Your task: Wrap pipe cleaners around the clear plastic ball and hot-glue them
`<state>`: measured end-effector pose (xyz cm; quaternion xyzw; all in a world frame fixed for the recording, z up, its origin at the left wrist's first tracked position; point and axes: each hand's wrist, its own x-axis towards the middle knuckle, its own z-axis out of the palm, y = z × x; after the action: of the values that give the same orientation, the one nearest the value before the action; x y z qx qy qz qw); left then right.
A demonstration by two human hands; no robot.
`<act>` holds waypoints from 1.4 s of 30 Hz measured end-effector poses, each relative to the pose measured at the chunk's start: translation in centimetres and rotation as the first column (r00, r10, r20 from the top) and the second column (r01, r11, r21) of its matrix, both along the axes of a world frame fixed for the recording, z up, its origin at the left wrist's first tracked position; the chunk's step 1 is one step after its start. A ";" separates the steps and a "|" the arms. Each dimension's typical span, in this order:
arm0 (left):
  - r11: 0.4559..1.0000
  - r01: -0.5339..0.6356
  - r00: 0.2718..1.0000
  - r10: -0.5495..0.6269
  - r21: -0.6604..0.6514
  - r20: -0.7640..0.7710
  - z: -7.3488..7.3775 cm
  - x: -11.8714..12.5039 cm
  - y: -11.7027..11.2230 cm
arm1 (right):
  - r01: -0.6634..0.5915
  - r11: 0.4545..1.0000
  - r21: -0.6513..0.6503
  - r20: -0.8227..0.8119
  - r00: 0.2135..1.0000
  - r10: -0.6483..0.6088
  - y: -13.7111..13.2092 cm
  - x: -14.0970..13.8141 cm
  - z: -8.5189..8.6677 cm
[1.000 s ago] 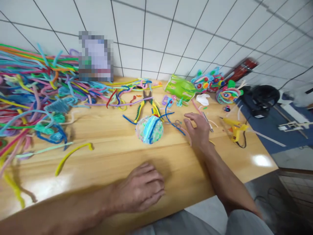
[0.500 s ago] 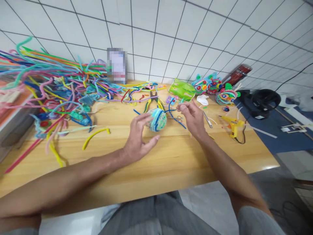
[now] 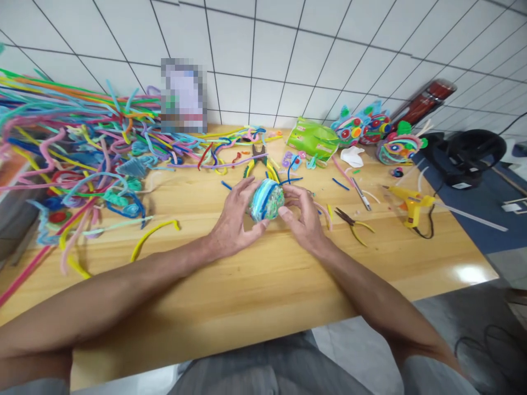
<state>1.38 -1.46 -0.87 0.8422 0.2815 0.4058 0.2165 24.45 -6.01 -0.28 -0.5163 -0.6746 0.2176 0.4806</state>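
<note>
A ball wound from blue, white and pastel pipe cleaners rests on the wooden table. My left hand cups its left side, fingers and thumb wrapped around it. From the other side my right hand presses against the ball with thumb and fingers. A loose blue pipe cleaner trails from the ball toward the back.
A big heap of coloured pipe cleaners covers the left. Yellow-handled pliers lie behind the ball, small cutters and a yellow glue gun to the right. A green packet and finished colourful figures stand at the back right.
Both hands have closed in on the ball: the left rose from the table's front edge, the right came back from the far right. The camera view shifted.
</note>
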 end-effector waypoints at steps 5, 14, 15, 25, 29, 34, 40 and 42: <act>0.998 0.042 0.999 -0.042 -0.056 0.002 -0.2 -0.1 0.2 | -0.007 0.999 0.031 0.053 0.999 0.005 0.0 -0.4 -0.5; 0.991 0.075 0.994 -0.065 -0.109 0.090 -0.2 -0.2 0.4 | -0.012 0.999 0.040 0.071 0.997 0.009 -0.2 -0.3 -1.1; 0.991 0.077 0.993 -0.066 -0.112 0.094 -0.2 -0.2 0.5 | -0.014 0.999 0.044 0.072 0.997 0.010 -0.3 -0.4 -1.1; 0.995 0.044 0.996 -0.037 -0.086 0.078 -0.7 -0.3 1.5 | 0.103 0.988 0.115 0.215 0.968 -0.126 1.6 3.3 1.7; 0.999 0.015 0.994 -0.010 -0.044 0.113 -0.8 -0.3 1.6 | 0.198 0.973 0.119 0.407 0.884 -0.230 3.8 8.1 2.1; 0.999 -0.046 0.995 0.047 -0.014 0.093 -0.8 -0.5 1.6 | 0.104 0.995 -0.008 0.647 0.759 -0.074 5.0 9.3 0.0; 0.998 -0.022 0.997 0.026 -0.066 0.072 -1.0 -0.5 1.8 | 0.115 0.993 0.023 0.697 0.710 -0.098 5.4 8.9 -0.9; 0.997 -0.005 0.995 0.013 -0.077 0.097 -1.1 -0.4 1.8 | 0.129 0.986 0.111 0.651 0.740 -0.170 5.5 9.4 -0.2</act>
<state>0.93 0.36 -1.96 0.8111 0.2895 0.4365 0.2603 33.80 -0.48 -0.45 -0.5977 -0.7631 -0.0369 0.2430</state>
